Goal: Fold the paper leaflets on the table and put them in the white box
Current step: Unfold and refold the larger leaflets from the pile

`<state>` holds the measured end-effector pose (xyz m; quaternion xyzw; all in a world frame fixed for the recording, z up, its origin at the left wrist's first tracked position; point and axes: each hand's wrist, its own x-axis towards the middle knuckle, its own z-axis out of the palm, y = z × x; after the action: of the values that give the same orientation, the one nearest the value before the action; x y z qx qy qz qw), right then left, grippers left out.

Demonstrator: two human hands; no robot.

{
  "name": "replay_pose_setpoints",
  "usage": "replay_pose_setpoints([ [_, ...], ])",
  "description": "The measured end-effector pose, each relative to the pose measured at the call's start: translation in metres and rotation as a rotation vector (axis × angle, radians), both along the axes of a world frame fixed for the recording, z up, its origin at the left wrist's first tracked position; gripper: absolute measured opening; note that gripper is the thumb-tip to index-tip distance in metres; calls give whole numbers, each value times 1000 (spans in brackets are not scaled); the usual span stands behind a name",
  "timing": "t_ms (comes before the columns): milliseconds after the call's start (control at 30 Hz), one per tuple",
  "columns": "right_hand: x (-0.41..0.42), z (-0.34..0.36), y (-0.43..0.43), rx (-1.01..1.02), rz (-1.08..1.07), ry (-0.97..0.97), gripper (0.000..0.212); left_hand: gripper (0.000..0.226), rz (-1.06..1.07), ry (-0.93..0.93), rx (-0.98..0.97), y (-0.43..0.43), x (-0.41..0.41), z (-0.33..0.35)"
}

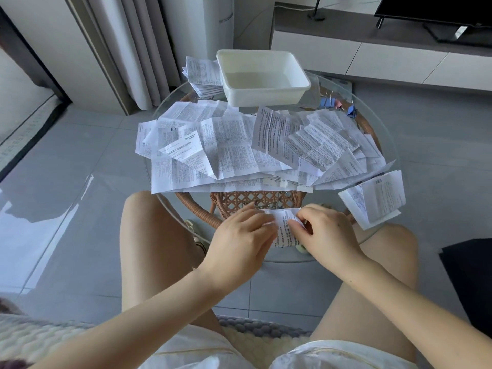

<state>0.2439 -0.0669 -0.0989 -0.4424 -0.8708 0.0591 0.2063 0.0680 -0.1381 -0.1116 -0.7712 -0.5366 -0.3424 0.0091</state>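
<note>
A small printed leaflet (284,227) lies at the near edge of the round glass table (383,129), partly folded. My left hand (241,235) presses on its left side and my right hand (326,229) pinches its right side. Both hands cover much of the paper. Many unfolded leaflets (239,147) are spread over the middle of the table. The white box (266,95) stands at the far side, and I see nothing inside it. A stack of leaflets (203,75) lies just left of the box.
Blue and pink binder clips (334,103) lie right of the box. A few leaflets (372,198) hang over the table's right edge. A rattan frame (253,201) shows under the glass. My bare knees are on either side below the table; a dark object (471,272) lies on the floor at right.
</note>
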Motion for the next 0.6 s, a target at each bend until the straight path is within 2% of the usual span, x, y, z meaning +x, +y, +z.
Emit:
replay_pose_setpoints([
  [433, -5, 5, 4, -92, -20, -75, 41, 19, 44, -5, 20, -7, 5, -13],
  [600, -7, 8, 5, -111, -55, -96, 35, 20, 51, -20, 30, -8, 6, -15],
])
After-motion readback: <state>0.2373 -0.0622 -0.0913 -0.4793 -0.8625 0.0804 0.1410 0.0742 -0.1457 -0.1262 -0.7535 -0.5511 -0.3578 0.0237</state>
